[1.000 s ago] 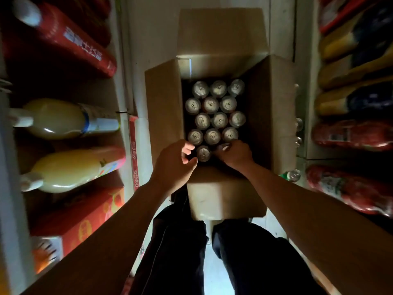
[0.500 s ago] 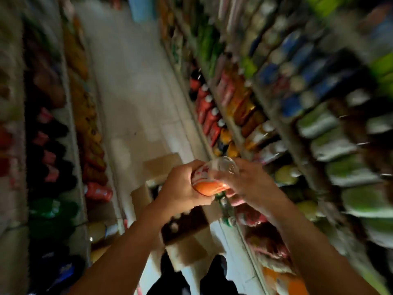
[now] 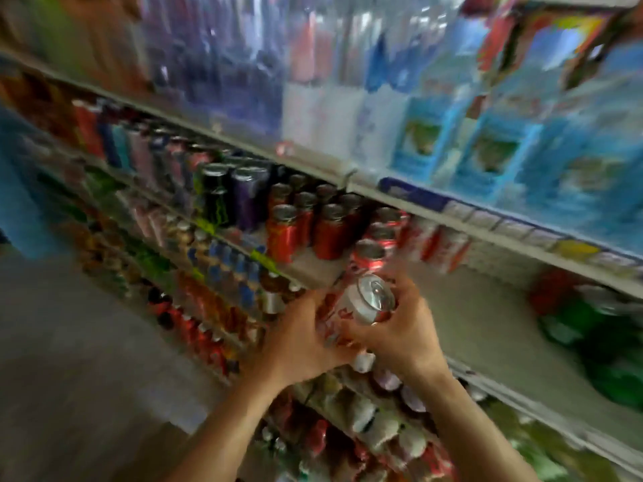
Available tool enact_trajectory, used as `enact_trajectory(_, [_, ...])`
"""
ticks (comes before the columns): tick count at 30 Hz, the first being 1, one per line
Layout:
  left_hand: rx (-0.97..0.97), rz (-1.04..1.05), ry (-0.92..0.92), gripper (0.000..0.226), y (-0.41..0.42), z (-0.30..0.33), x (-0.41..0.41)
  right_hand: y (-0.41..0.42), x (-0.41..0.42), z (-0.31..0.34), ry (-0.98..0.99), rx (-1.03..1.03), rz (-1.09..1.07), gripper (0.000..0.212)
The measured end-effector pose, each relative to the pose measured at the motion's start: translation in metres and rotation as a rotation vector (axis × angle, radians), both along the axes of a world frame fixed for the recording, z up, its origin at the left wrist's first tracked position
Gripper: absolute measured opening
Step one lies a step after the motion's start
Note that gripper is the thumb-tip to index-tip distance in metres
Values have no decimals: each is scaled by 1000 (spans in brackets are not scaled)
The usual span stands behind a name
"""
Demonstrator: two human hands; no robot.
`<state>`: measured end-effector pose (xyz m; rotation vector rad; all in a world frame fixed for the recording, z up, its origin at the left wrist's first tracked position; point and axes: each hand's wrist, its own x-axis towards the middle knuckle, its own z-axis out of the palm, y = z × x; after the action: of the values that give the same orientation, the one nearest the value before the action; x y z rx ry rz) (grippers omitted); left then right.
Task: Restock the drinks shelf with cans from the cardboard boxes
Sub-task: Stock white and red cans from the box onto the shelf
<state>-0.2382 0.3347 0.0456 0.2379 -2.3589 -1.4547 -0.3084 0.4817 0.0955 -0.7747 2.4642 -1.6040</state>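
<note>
I hold a red and white drinks can (image 3: 362,302) in front of the drinks shelf (image 3: 462,300), its silver top tilted up toward me. My left hand (image 3: 299,337) grips the can's lower part and my right hand (image 3: 400,328) curls round its right side. How many cans the two hands carry is unclear in the blur. Just beyond them stand red cans (image 3: 370,253) in rows on the shelf. The cardboard box is out of view.
Tall black and purple cans (image 3: 231,196) stand left of the red ones. Green bottles (image 3: 598,339) lie at the shelf's right end, with bare shelf between. Blue packs (image 3: 487,144) fill the shelf above. Bottles crowd the lower shelves. The aisle floor (image 3: 69,342) is at left.
The view has swung up from the open box to the shelf. Both hands have lifted out a can and carried it up to the shelf's front edge.
</note>
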Motion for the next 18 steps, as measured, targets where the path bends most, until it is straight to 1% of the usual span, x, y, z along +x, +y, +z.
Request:
enact_trajectory(3, [-24,-91,71,57,43,21,-26,48,-27,16,35,-3,-73,64])
enact_trajectory(5, [-50,-125,73,54,73,23,-46,80,-44,21,31,-12,-106,62])
enact_trajectory(8, [-89,-120,62,46,99,14,-73,101,-68,13,44,-11,-135,58])
enact_trajectory(12, [-86,-73,28,56,132,-7,-102,122,-94,-12,55,-30,-195,62])
enact_trajectory(13, [-89,-55,12,55,137,-13,-107,125,-97,-19,55,-38,-208,63])
enact_trajectory(15, [-138,-12,-63,48,143,-19,-117,127,-106,-34,43,-39,-232,57])
enact_trajectory(17, [-189,26,-137,46,146,-21,-122,128,-114,-49,-14,-24,-240,50])
enact_trajectory(18, [-213,31,-155,47,147,-21,-126,127,-118,-56,-55,-16,-246,50])
